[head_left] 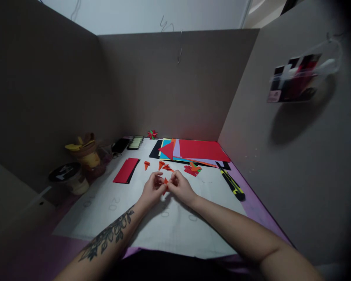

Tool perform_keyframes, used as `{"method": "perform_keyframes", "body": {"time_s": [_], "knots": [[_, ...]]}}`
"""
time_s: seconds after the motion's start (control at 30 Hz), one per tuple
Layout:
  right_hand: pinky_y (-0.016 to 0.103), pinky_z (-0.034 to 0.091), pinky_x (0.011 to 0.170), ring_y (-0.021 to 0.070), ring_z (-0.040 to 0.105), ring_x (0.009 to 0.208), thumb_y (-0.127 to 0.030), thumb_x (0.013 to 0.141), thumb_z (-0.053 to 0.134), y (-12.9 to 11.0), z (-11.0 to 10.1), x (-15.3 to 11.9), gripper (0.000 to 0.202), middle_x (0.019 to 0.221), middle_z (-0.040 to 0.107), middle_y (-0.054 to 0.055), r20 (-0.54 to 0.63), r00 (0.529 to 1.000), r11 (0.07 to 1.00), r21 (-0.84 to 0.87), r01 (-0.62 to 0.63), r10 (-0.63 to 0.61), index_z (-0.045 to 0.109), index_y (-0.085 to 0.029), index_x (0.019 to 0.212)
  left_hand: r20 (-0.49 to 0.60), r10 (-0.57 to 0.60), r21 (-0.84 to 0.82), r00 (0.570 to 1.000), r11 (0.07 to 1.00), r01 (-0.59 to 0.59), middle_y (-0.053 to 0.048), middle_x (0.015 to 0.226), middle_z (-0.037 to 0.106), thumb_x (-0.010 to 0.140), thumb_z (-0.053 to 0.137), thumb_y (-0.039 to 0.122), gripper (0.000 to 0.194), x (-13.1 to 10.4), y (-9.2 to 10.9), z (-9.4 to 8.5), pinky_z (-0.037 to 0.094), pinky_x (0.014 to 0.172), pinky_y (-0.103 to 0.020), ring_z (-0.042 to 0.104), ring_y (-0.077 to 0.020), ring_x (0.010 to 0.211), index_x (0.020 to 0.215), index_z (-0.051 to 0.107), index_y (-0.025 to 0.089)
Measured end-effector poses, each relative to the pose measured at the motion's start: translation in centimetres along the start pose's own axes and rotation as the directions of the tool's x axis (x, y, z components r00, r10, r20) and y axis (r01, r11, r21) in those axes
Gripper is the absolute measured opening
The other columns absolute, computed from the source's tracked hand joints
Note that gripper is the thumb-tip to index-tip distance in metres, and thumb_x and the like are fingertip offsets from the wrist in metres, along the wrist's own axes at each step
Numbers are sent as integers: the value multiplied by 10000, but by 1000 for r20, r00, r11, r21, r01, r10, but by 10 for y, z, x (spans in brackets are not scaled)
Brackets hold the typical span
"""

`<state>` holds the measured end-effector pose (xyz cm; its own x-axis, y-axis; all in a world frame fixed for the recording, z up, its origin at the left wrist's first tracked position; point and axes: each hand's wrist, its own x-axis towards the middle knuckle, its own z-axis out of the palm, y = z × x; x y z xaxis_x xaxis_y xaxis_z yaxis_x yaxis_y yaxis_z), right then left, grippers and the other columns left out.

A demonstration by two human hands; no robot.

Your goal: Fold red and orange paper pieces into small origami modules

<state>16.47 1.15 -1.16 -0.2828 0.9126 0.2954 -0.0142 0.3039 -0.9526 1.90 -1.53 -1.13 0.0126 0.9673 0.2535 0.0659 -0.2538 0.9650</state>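
Note:
Between my two hands, over the middle of the white sheet point(128, 218), is a small orange folded paper piece point(165, 182). My left hand point(152, 190) pinches it from the left, thumb and fingers closed. From the right, my right hand point(181, 188) grips its other side with the fingertips. The fingers cover much of the piece, so its exact fold cannot be made out. Just beyond my hands lie several orange folded pieces point(146, 164). Farther right is a small pile of red, orange and green paper strips point(192, 169).
A yellow-black utility knife point(234, 185) lies at the right. Coloured paper sheets point(203, 149) are stacked at the back, near a red-green paper star point(152, 134). Red cards point(127, 170), a phone point(135, 143) and a lidded tub point(71, 177) are on the left. Grey panels enclose three sides.

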Motion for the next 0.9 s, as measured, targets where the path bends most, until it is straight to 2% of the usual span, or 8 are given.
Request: {"method": "perform_keyframes", "body": {"time_s": [0.13, 0.33, 0.5, 0.63, 0.8, 0.9], "knots": [[228, 401, 525, 100, 467, 535, -207, 720, 557, -1, 0, -1, 191, 637, 465, -71, -23, 999, 999, -41, 22, -23, 374, -223, 771, 12, -19, 59, 1000, 998, 18, 71, 611, 516, 723, 610, 198, 292, -1, 2, -1, 374, 542, -201, 496, -82, 544, 982, 474, 201], [213, 381, 489, 90, 457, 489, -226, 728, 568, 1, 1, 3, 228, 608, 448, -91, -24, 999, 997, 74, -20, 21, 351, -230, 796, 34, -29, 127, 999, 992, 24, 43, 637, 557, 711, 608, 201, 280, -1, 3, -2, 350, 521, -201, 494, -89, 553, 971, 504, 186], [207, 369, 502, 86, 452, 495, -236, 718, 583, 0, 4, 4, 253, 596, 463, -97, -17, 999, 990, 136, -34, 37, 348, -230, 811, -94, 2, 102, 996, 995, 8, 55, 598, 517, 705, 607, 218, 246, 0, 10, -3, 338, 520, -204, 452, -81, 532, 940, 542, 182], [207, 362, 520, 88, 447, 516, -240, 715, 584, -4, 6, 3, 250, 603, 462, -92, -10, 1000, 990, 140, -26, 28, 356, -230, 818, -149, -51, 19, 987, 998, 54, 71, 568, 494, 680, 638, 240, 272, 3, 13, -5, 313, 499, -200, 438, -75, 499, 928, 543, 183], [196, 325, 477, 84, 401, 485, -248, 703, 588, -5, 8, 1, 257, 587, 433, -96, -28, 997, 991, 119, -63, 67, 353, -233, 805, -234, -127, -125, 964, 987, 100, 59, 605, 536, 670, 658, 251, 314, 9, 10, -13, 362, 536, -209, 498, -85, 538, 940, 518, 176], [204, 336, 491, 89, 408, 495, -232, 711, 585, -4, 6, -1, 257, 596, 440, -95, -21, 998, 992, 113, -63, 66, 349, -234, 811, -275, -137, -126, 952, 986, 106, 53, 609, 549, 664, 664, 262, 335, 11, 9, -15, 381, 541, -211, 524, -93, 552, 954, 524, 170]]}}
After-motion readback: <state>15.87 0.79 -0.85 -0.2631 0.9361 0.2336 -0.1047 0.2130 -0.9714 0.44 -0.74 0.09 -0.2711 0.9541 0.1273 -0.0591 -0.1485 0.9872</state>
